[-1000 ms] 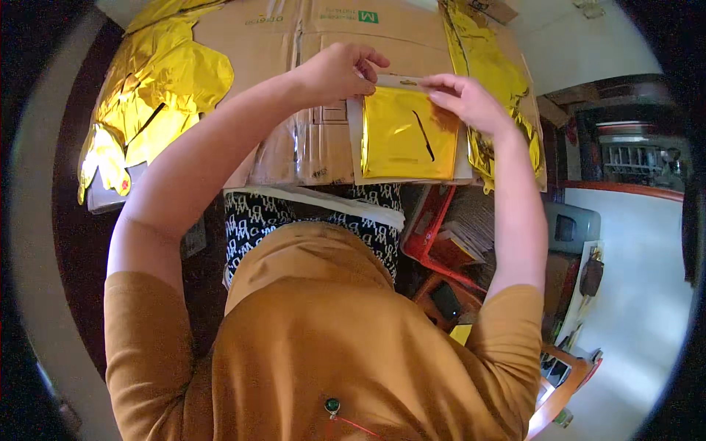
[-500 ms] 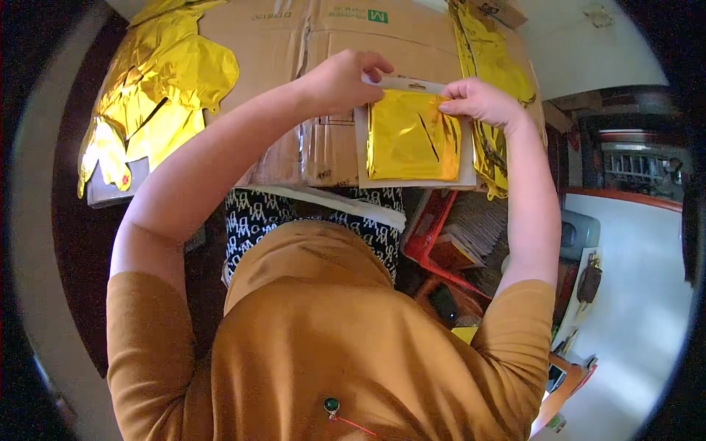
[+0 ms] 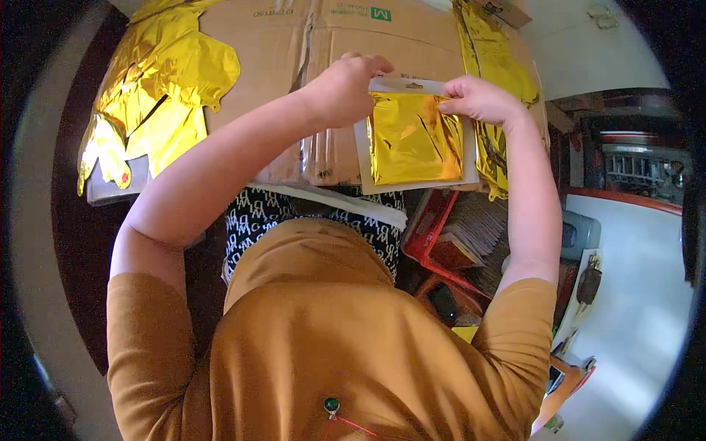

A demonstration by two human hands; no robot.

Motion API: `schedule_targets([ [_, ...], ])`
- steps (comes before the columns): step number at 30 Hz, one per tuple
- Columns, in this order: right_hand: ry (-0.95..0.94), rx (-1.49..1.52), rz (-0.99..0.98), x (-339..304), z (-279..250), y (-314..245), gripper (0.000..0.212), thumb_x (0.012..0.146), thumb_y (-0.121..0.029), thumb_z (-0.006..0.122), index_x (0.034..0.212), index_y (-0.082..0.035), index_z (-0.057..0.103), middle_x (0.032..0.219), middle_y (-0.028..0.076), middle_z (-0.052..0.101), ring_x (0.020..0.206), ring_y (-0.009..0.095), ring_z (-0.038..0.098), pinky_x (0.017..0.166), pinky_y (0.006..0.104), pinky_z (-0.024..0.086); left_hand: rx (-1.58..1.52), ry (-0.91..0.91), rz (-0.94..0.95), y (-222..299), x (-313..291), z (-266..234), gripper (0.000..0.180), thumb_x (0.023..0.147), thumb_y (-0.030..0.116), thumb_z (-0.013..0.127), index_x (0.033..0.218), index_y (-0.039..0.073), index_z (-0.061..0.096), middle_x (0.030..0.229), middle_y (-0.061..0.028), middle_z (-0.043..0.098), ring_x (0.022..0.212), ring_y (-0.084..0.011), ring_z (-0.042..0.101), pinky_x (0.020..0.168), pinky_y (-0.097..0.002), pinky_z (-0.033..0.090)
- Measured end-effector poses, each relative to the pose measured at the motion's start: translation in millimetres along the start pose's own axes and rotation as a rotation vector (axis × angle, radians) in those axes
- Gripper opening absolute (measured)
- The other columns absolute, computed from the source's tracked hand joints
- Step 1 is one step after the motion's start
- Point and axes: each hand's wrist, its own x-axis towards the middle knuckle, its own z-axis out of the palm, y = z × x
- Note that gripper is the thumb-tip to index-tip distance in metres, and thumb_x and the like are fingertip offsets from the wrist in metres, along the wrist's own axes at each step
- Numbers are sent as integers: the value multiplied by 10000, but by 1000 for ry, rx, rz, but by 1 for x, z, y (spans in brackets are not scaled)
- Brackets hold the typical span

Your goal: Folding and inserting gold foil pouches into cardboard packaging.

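Note:
A folded gold foil balloon [image 3: 415,140] lies flat against a white backing card [image 3: 471,163] with a hang hole at its top edge. My right hand [image 3: 482,101] pinches the upper right of the foil and card between thumb and fingers. At the upper left corner, my left hand [image 3: 344,92] is closed with curled fingers on the card's edge; its thumb is mostly hidden. Card and foil rest on a large brown cardboard box [image 3: 250,37], close to its near edge.
Flat gold foil balloons [image 3: 176,66] are spread over the box's left side, and more gold foil [image 3: 493,59] lies along its right. Below the right side stands a red crate [image 3: 434,220] holding stacked cards [image 3: 478,235]. A white surface [image 3: 632,279] lies further right.
The card has tilted slightly, its lower edge shifting a little nearer me. My left fingers, spread apart before, have closed in at the card's upper left corner. My right hand keeps its pinch.

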Motion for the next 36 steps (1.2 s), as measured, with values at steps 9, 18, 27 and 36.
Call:
schedule_targets([
  [9, 70, -48, -71, 8, -7, -17, 310, 861, -209, 703, 1082, 7, 676, 965, 49, 701, 886, 118, 625, 816, 274, 498, -167, 1, -116, -3, -2, 7, 577, 767, 18, 655, 1330, 83, 551, 1138, -195, 644, 974, -258, 663, 833, -345, 535],
  [18, -135, -172, -127, 29, 5, -64, 314, 810, -189, 720, 1031, 31, 683, 836, 44, 691, 730, 119, 602, 669, 282, 479, -152, 42, -113, 0, -6, 3, 575, 781, 33, 627, 1345, 106, 541, 1120, -173, 636, 845, -241, 676, 759, -351, 560],
  [27, -162, -361, -154, 32, 2, -81, 316, 791, -244, 704, 971, 15, 693, 786, 96, 686, 706, 170, 614, 660, 330, 487, -127, 112, -65, -3, -13, 8, 551, 779, 50, 625, 1323, 92, 554, 1108, -164, 634, 815, -242, 665, 755, -353, 558],
  [36, -114, -401, -269, 46, 6, -66, 322, 780, -223, 689, 969, 38, 676, 795, 132, 683, 722, 211, 624, 678, 347, 486, -98, 133, -81, 2, -18, 5, 524, 787, 55, 627, 1305, 90, 557, 1078, -177, 618, 892, -295, 648, 829, -392, 542],
])
